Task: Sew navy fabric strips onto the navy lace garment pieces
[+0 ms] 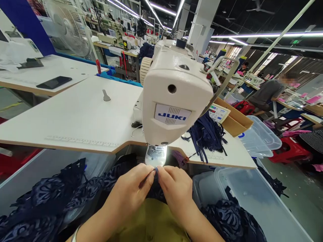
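Observation:
My left hand (132,186) and my right hand (176,186) meet in front of a white JUKI sewing machine (174,87). Both are closed in a pinch, fingertips almost touching. Between them shows a small bit of a narrow navy strap (156,169), mostly covered by the fingers. Just beyond the fingertips is the machine's lit metal sewing bed (154,156). A bundle of navy straps (208,134) lies on the table right of the machine. Patterned navy lace garments (52,191) hang down at the left, and part of the fabric runs under the machine.
A clear bin (267,198) at the right holds more navy lace garments (232,218). On the white table (75,111) lies a small grey tool (106,95); a black phone (54,82) rests further left. A cardboard box (236,117) stands behind the straps. A person (268,92) sits far right.

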Available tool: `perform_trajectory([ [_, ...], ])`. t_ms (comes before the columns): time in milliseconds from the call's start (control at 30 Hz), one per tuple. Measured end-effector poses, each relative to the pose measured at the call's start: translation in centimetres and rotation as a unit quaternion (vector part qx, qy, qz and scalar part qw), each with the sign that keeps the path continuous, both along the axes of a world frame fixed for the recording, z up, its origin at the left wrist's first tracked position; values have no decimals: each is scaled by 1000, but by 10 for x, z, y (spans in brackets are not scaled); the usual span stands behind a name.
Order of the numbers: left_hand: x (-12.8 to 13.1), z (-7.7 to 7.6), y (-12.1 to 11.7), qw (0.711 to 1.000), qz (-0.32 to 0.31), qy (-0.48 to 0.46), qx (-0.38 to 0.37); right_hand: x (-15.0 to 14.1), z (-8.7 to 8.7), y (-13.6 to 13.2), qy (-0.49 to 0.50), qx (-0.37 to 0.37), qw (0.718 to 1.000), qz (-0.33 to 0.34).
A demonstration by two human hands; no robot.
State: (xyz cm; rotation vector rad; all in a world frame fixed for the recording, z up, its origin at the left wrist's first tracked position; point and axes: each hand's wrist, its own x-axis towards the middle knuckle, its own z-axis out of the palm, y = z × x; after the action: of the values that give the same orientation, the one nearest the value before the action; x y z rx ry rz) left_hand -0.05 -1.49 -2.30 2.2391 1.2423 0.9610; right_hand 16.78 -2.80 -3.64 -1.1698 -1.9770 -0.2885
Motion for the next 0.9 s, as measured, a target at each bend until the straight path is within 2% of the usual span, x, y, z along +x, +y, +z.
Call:
perform_trajectory([
  [67, -1, -1, 0, 991, -12, 68, 115, -1, 2, -1, -32, 8, 999, -24],
  [133, -2, -1, 1, 965, -18, 141, 221, -2, 4, -1, -30, -7, 999, -28],
  [200, -2, 0, 1, 938, -18, 201, 283, -2, 5, 0, 21, -58, 998, -12],
  [267, -2, 1, 1, 922, -25, 235, 306, -2, 5, 0, 84, -116, 990, 11],
  [433, -3, -1, -3, 918, -10, 248, 308, 3, 5, -3, 131, -179, 972, 82],
  [567, -5, -4, -5, 925, -15, 251, 284, 16, 11, -4, 142, -311, 928, 149],
  [633, -4, -4, -5, 929, -23, 244, 278, 23, 14, -4, 145, -350, 911, 165],
  [733, -1, -5, -7, 940, -25, 225, 257, 27, 12, -1, 191, -334, 909, 159],
  [900, 10, -8, -12, 968, 25, 152, 199, 22, 0, 3, 298, -258, 915, 83],
])
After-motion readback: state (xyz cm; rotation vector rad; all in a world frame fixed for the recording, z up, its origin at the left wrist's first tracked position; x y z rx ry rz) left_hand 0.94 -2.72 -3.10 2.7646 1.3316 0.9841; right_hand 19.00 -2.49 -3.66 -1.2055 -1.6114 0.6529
